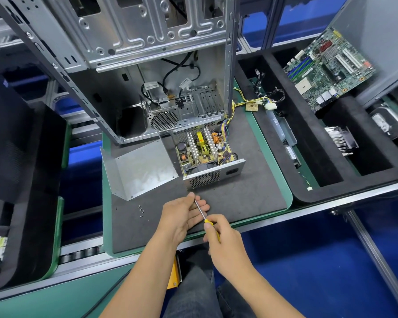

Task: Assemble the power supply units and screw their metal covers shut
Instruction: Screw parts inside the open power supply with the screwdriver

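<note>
An uncovered power supply unit (207, 154) sits on the dark foam mat (251, 191), its circuit board and heat sinks exposed. Its bent metal cover (140, 168) lies just left of it, off the unit. My right hand (223, 239) grips the yellow handle of a screwdriver (201, 211) in front of the unit. My left hand (182, 214) pinches the metal shaft near its tip with thumb and fingers. Several small screws (141, 210) lie loose on the mat to the left of my hands.
An empty computer case (124, 53) stands upright behind the unit, with yellow and black cables (246, 103) running out to the right. Black foam trays hold a motherboard (329, 67), a heat sink (340, 140) and a drive. A green conveyor edge (283, 161) borders the mat.
</note>
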Demonstrator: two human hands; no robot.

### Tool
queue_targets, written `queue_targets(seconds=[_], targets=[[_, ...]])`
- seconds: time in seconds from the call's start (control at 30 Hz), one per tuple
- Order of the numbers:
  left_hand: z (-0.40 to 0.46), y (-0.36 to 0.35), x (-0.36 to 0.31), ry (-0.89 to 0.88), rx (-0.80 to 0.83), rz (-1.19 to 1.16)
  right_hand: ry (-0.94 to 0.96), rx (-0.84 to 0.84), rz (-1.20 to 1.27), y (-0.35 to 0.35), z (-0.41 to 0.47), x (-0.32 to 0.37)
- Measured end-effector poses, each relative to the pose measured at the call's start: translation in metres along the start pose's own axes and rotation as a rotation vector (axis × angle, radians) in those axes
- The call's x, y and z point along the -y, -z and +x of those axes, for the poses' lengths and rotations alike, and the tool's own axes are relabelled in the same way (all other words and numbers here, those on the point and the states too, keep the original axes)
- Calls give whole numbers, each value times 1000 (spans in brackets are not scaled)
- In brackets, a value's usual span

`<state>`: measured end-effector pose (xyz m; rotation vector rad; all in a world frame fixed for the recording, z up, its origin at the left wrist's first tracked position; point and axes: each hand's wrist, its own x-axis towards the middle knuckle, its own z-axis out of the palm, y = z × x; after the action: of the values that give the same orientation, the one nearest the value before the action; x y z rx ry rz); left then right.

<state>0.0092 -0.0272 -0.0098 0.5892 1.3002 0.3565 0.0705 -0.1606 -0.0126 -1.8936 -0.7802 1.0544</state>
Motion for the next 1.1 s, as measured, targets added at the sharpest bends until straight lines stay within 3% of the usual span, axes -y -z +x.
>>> queue_targets(seconds=[0.47, 1.1], targets=[[-3, 1, -2, -82, 17, 168, -54, -13, 14, -6, 12, -6], [0, 0, -11, -62, 21, 255, -86, -20, 21, -10, 15, 2]])
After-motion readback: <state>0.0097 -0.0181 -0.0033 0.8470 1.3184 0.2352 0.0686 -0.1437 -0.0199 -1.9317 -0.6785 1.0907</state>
